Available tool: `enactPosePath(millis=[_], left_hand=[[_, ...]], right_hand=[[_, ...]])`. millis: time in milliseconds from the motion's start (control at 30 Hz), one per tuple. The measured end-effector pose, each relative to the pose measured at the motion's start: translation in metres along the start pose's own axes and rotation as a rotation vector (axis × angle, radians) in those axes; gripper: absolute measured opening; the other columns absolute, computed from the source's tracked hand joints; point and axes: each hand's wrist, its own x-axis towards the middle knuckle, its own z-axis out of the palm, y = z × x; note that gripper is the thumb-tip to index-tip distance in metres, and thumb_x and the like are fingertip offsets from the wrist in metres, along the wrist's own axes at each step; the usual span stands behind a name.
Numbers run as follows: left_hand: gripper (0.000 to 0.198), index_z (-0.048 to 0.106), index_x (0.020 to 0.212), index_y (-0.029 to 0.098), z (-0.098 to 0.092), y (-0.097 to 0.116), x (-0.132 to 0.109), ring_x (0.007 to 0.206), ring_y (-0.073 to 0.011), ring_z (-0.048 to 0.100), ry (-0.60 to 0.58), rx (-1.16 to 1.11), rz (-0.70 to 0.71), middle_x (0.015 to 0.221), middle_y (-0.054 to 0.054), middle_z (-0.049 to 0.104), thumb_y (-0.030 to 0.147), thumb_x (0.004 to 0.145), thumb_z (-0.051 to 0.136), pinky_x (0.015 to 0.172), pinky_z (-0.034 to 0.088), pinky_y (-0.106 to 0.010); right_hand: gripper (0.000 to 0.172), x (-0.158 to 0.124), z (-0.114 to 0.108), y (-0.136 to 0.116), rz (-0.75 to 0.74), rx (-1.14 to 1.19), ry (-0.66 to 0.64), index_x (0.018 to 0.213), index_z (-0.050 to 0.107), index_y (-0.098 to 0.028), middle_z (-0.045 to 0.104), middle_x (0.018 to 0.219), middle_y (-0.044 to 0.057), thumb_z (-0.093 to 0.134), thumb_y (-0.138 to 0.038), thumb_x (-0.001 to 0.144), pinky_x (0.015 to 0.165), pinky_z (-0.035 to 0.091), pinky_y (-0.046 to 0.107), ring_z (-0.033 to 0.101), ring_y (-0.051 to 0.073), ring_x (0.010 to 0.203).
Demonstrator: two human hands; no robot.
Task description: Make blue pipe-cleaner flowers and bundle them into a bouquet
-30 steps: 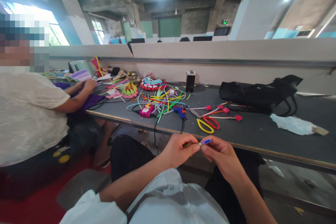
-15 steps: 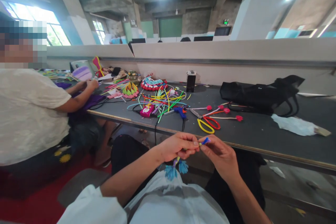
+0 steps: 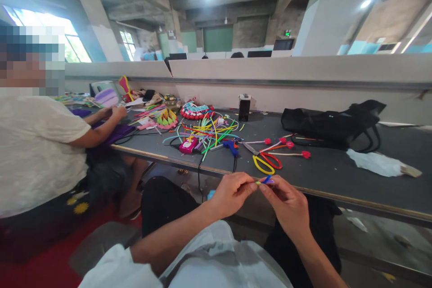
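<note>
Above my lap, just off the table edge, both hands pinch a small bunch of twisted pipe cleaners (image 3: pixel 267 180) in blue, purple and yellow-green. My left hand (image 3: pixel 232 194) has its thumb and fingers closed on the yellow-green part. From the other side, my right hand (image 3: pixel 286 202) pinches the bunch near its blue and purple ends. A bit of light blue fluff (image 3: pixel 211 194) shows behind my left hand; most of it is hidden. On the table beyond lie scissors (image 3: pixel 265 162) with red and yellow handles and a blue glue gun (image 3: pixel 231 146).
Loose coloured pipe cleaners (image 3: pixel 209 132) lie around a pink box (image 3: pixel 188 145). Pink-tipped sticks (image 3: pixel 305 155), a black bag (image 3: pixel 332 121) and white tissue (image 3: pixel 373 162) are to the right. A co-worker (image 3: pixel 37 144) sits at left. The table edge (image 3: pixel 337 198) runs just beyond my hands.
My left hand has turned, and the light blue tufts that hung below it are now mostly out of sight. The blue and purple ends sit at a slightly different angle.
</note>
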Motion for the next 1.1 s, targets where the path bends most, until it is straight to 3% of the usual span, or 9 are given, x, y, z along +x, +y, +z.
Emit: enactPosePath(millis=[200, 267, 333, 400, 533, 667, 867, 967, 1100], left_hand=[[0.035, 0.054, 0.071, 0.014, -0.005, 0.007, -0.001, 0.041, -0.0041, 0.020, -0.376, -0.748, -0.492, 0.049, 0.009, 0.030, 0.047, 0.081, 0.060, 0.042, 0.015, -0.021], [0.033, 0.050, 0.068, 0.015, -0.007, 0.006, 0.002, 0.040, -0.0036, 0.012, -0.514, -0.895, -0.580, 0.047, 0.011, 0.021, 0.044, 0.078, 0.063, 0.041, 0.010, -0.021], [0.033, 0.050, 0.070, 0.015, -0.009, 0.004, 0.006, 0.040, -0.0035, 0.012, -0.571, -0.898, -0.581, 0.048, 0.012, 0.019, 0.045, 0.079, 0.063, 0.041, 0.011, -0.021], [0.035, 0.053, 0.076, 0.015, -0.010, 0.002, 0.011, 0.040, -0.0037, 0.020, -0.502, -0.751, -0.509, 0.051, 0.010, 0.028, 0.049, 0.081, 0.059, 0.042, 0.017, -0.020], [0.031, 0.059, 0.088, 0.015, -0.007, 0.001, 0.017, 0.061, -0.0090, 0.046, -0.198, -0.162, -0.201, 0.072, 0.002, 0.052, 0.045, 0.080, 0.063, 0.056, 0.034, -0.021], [0.017, 0.061, 0.086, 0.015, 0.002, 0.002, 0.014, 0.073, -0.0126, 0.051, 0.044, 0.160, 0.088, 0.079, -0.003, 0.057, 0.030, 0.089, 0.054, 0.064, 0.038, -0.023], [0.019, 0.060, 0.097, 0.014, 0.006, 0.002, 0.009, 0.080, -0.0193, 0.051, 0.039, 0.541, 0.278, 0.083, -0.008, 0.061, 0.015, 0.091, 0.041, 0.070, 0.041, -0.031], [0.021, 0.059, 0.102, 0.014, 0.004, 0.008, 0.011, 0.084, -0.0199, 0.053, 0.044, 0.498, 0.219, 0.091, -0.009, 0.062, 0.011, 0.088, 0.043, 0.075, 0.043, -0.032], [0.011, 0.057, 0.096, 0.015, 0.007, 0.017, 0.015, 0.076, -0.0143, 0.056, 0.095, 0.046, -0.006, 0.085, -0.003, 0.062, 0.021, 0.088, 0.053, 0.069, 0.044, -0.024]], right_hand=[[0.007, 0.005, -0.005, 0.005, -0.188, 0.097, -0.100, 0.079, 0.061, -0.022, 0.061, 0.079, 0.000, 0.062, -0.021, 0.086, 0.068, 0.046, 0.025, 0.058, 0.014, 0.072], [0.006, 0.005, -0.005, 0.008, -0.237, 0.131, -0.103, 0.081, 0.061, -0.022, 0.060, 0.080, 0.000, 0.061, -0.019, 0.086, 0.068, 0.045, 0.025, 0.058, 0.014, 0.074], [0.005, 0.005, -0.003, 0.010, -0.229, 0.111, -0.076, 0.082, 0.060, -0.022, 0.060, 0.080, 0.000, 0.061, -0.021, 0.086, 0.067, 0.045, 0.025, 0.058, 0.014, 0.073], [0.005, 0.005, -0.001, 0.011, -0.165, 0.053, -0.031, 0.082, 0.060, -0.022, 0.060, 0.077, -0.001, 0.061, -0.024, 0.086, 0.065, 0.045, 0.024, 0.058, 0.013, 0.069], [0.015, 0.005, 0.004, 0.011, 0.008, -0.047, 0.087, 0.078, 0.062, -0.020, 0.061, 0.069, -0.002, 0.062, -0.034, 0.085, 0.061, 0.045, 0.024, 0.057, 0.012, 0.060], [0.022, 0.006, 0.008, 0.007, 0.088, -0.061, 0.169, 0.078, 0.064, -0.019, 0.062, 0.065, -0.002, 0.063, -0.041, 0.083, 0.058, 0.044, 0.024, 0.056, 0.013, 0.057], [0.023, 0.007, 0.008, -0.004, 0.042, -0.106, 0.204, 0.079, 0.066, -0.020, 0.066, 0.069, -0.001, 0.064, -0.042, 0.082, 0.061, 0.045, 0.024, 0.059, 0.013, 0.060], [0.025, 0.007, 0.010, -0.005, 0.026, -0.200, 0.251, 0.075, 0.065, -0.020, 0.064, 0.066, -0.002, 0.063, -0.043, 0.082, 0.060, 0.043, 0.024, 0.056, 0.013, 0.057], [0.028, 0.008, 0.016, -0.004, 0.084, -0.235, 0.325, 0.074, 0.064, -0.019, 0.064, 0.064, -0.002, 0.063, -0.046, 0.081, 0.057, 0.042, 0.024, 0.057, 0.013, 0.055]])
